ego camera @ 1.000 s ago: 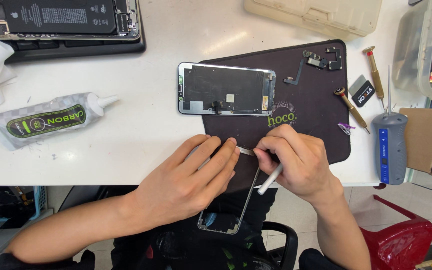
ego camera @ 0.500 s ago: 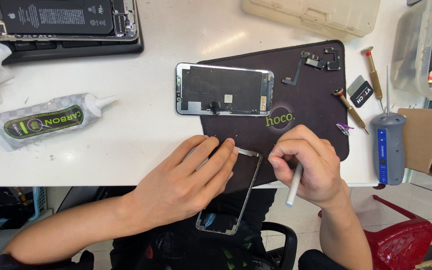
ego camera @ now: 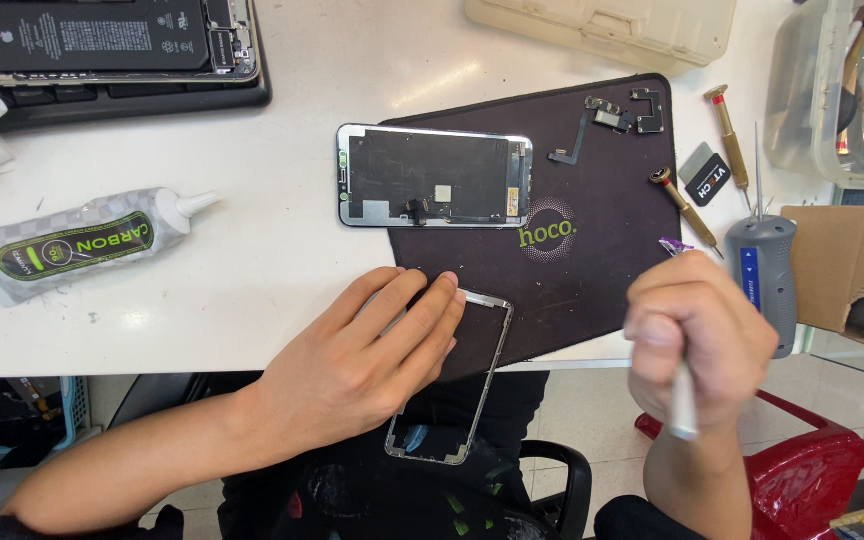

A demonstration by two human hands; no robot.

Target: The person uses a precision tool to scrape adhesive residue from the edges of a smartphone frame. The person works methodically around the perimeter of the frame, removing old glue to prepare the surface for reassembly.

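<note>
The dark work mat (ego camera: 592,290) sits on the white table (ego camera: 202,300), giving parts a non-slip bed. My left hand (ego camera: 372,360) presses the phone frame (ego camera: 457,385) flat over the near edge, steadying it. My right hand (ego camera: 697,335), to the right, is closed around a white pen-like tool (ego camera: 682,400).

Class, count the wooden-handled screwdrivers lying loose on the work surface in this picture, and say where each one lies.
2. One screwdriver lies on the white table just right of the dark mat; the other screwdriver lies across the mat's right edge. More tools may be hidden in the clear box.
</note>
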